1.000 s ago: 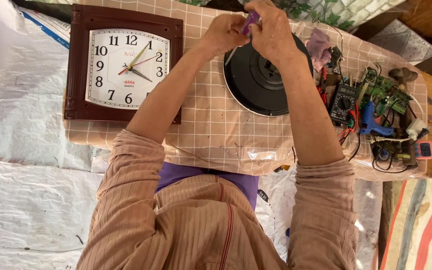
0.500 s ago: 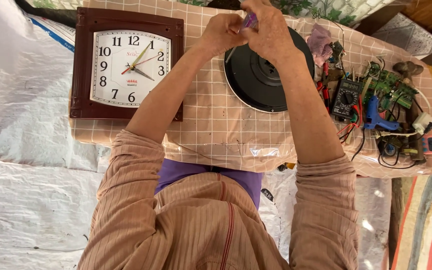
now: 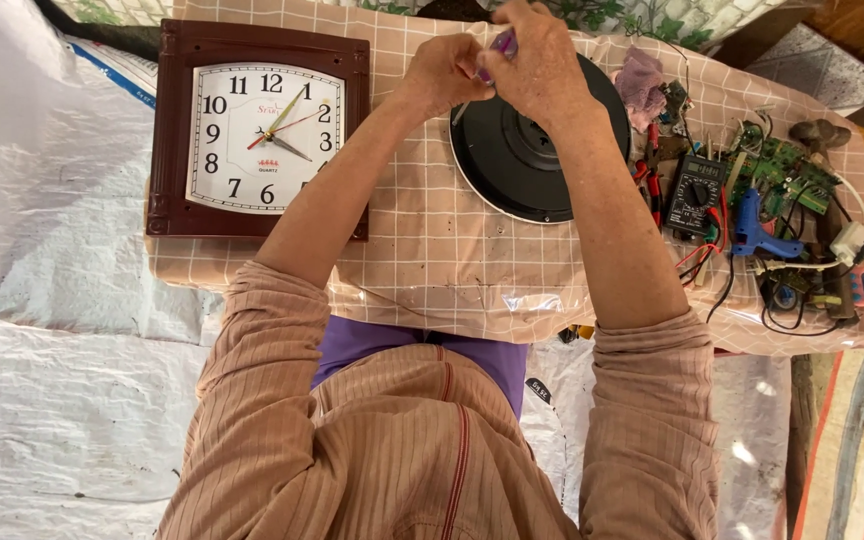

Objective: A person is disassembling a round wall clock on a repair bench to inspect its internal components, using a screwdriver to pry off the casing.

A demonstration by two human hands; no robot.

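Both my hands meet at the far edge of the table, above a round black disc-shaped clock back (image 3: 532, 160) that lies flat. My right hand (image 3: 537, 60) is closed around a small tool with a purple handle (image 3: 502, 44). My left hand (image 3: 447, 72) pinches at the same spot; a thin metal shaft pokes out below it. What sits between the fingers is hidden. A square wall clock (image 3: 257, 130) with a dark brown frame and white face lies to the left.
The low table (image 3: 432, 270) has a beige checked plastic cover. At its right end lie a black multimeter (image 3: 694, 195), a blue glue gun (image 3: 757, 230), green circuit boards (image 3: 782, 170), wires and a pink cloth (image 3: 640, 80). White sheeting covers the floor at left.
The view has shifted slightly; my hands stay together at the far side of the black disc, with only small finger movement.
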